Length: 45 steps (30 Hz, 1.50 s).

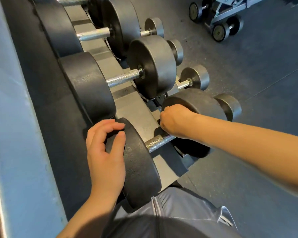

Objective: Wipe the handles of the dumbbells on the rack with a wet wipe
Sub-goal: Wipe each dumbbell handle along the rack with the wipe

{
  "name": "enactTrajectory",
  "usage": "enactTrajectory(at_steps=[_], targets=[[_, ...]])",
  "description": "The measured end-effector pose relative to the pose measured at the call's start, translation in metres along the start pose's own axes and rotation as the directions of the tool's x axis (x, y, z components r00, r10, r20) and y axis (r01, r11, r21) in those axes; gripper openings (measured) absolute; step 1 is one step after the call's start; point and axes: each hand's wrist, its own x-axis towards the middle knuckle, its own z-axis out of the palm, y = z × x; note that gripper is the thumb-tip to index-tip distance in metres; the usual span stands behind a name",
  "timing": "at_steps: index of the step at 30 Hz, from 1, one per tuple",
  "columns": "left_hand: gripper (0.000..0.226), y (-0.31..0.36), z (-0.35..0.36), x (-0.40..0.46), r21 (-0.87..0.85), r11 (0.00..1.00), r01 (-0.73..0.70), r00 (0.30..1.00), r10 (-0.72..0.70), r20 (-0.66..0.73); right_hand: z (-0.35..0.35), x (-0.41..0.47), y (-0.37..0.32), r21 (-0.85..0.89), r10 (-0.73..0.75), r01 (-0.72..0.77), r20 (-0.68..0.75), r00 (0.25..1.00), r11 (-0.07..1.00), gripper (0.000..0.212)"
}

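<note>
Right hand (175, 120): fist curled over the far end of the nearest dumbbell's knurled handle (155, 141), knuckles up; whether a wet wipe lies inside the fist cannot be told, none shows. The bare stretch of handle runs from the fist toward 8 o'clock, ending at the near head.
Left hand (105, 152): fingers loosely bent, fingertips and thumb resting on the rim of the near rubber head (141, 170); it holds nothing.
Nearest dumbbell: black round heads, steel handle, seated on the grey rack (136, 109); its far head (194, 103) sits at 1 o'clock from the right hand.
Second dumbbell (151, 66): next along the rack at 12 o'clock, handle uncovered.
Third dumbbell (120, 23): further at 11 o'clock, handle uncovered.
Smaller dumbbells (195, 78): lower tier, at 1 o'clock from the right hand.
Floor (248, 57): dark rubber; two more dumbbells beside a metal frame (230, 7) at the upper right.
Blue padded wall (12, 117): along the left.
</note>
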Motion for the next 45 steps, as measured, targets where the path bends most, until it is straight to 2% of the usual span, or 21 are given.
enactTrajectory(at_steps=[2,3,5,7,8,10,13,17,19,26,29,31,33,34,38,40,42,43,44,45], targets=[[0.014,0.0,0.0,0.0,-0.012,1.0,0.002,1.0,-0.002,-0.011,0.001,0.003,0.003,0.011,0.012,-0.012,-0.016,1.0,1.0,0.03],[0.014,0.0,0.0,0.0,-0.014,1.0,0.001,1.0,-0.001,-0.015,0.001,0.004,0.003,0.074,0.024,-0.023,-0.014,1.0,0.997,0.028],[0.014,0.0,0.0,0.0,-0.013,1.0,-0.014,1.0,0.014,-0.023,-0.002,0.008,-0.002,0.298,0.018,-0.016,-0.002,1.0,0.955,0.023],[0.015,0.001,0.0,0.0,-0.009,1.0,-0.016,0.999,0.016,-0.032,-0.014,0.016,-0.013,0.517,-0.042,0.053,-0.033,0.999,0.854,0.023],[0.014,0.0,0.0,0.0,-0.006,1.0,-0.011,0.999,0.011,-0.037,-0.02,0.021,-0.019,0.574,-0.079,0.093,-0.05,0.996,0.814,0.023],[0.015,0.0,0.001,-0.001,-0.001,1.0,0.005,0.999,-0.005,-0.041,-0.029,0.03,-0.027,0.56,-0.144,0.159,-0.071,0.987,0.813,0.02],[0.016,0.0,0.0,0.0,0.01,1.0,0.005,0.999,-0.005,-0.046,-0.033,0.032,-0.025,0.345,-0.232,0.242,-0.068,0.97,0.907,0.019],[0.017,0.001,0.0,-0.002,0.015,0.999,0.033,0.998,-0.032,-0.046,-0.018,0.021,0.002,0.07,-0.189,0.181,0.138,0.972,0.981,0.03],[0.019,0.002,0.001,-0.003,0.009,0.999,0.032,0.998,-0.031,-0.055,-0.01,0.013,0.017,0.001,-0.177,0.179,0.171,0.969,0.984,0.03],[0.031,0.003,0.001,-0.003,0.007,0.998,0.062,0.995,-0.061,-0.084,-0.014,0.015,0.016,0.157,-0.167,0.14,0.17,0.971,0.978,0.028],[0.031,0.005,0.002,-0.006,0.02,0.997,0.075,0.993,-0.073,-0.089,-0.015,0.02,0.01,0.353,-0.174,0.116,0.137,0.975,0.928,0.025],[0.024,0.005,0.002,-0.004,0.067,0.996,0.063,0.997,-0.06,-0.051,-0.024,0.022,-0.001,0.482,-0.186,0.144,0.041,0.982,0.864,0.02],[0.012,0.005,-0.002,0.001,0.205,0.979,-0.007,0.999,-0.003,0.051,-0.032,0.023,-0.014,0.554,-0.163,0.14,-0.009,0.987,0.821,0.015],[0.009,0.004,-0.005,0.005,0.255,0.965,-0.055,0.994,0.03,0.102,-0.035,0.022,-0.019,0.578,-0.145,0.123,-0.01,0.989,0.806,0.021],[0.016,0.005,-0.033,0.043,0.302,0.922,-0.24,0.963,0.186,0.197,-0.031,0.021,-0.025,0.705,-0.079,0.034,0.032,0.996,0.708,0.023],[0.026,0.003,-0.049,0.077,0.366,0.843,-0.395,0.91,0.304,0.282,-0.029,0.025,-0.024,0.726,-0.06,-0.046,0.12,0.991,0.686,0.021],[0.033,-0.004,-0.061,0.122,0.418,0.726,-0.547,0.83,0.405,0.383,-0.035,0.032,-0.026,0.683,-0.063,-0.1,0.209,0.976,0.724,0.028],[0.036,-0.008,-0.065,0.143,0.445,0.657,-0.609,0.788,0.436,0.435,-0.037,0.035,-0.027,0.674,-0.043,-0.119,0.219,0.975,0.729,0.022],[0.041,-0.015,-0.068,0.167,0.454,0.59,-0.668,0.739,0.455,0.496,-0.039,0.041,-0.028,0.687,0.018,-0.17,0.223,0.975,0.706,0.013],[0.046,-0.021,-0.068,0.185,0.469,0.527,-0.709,0.701,0.448,0.555,-0.038,0.046,-0.026,0.713,0.108,-0.233,0.217,0.97,0.662,0.014]])
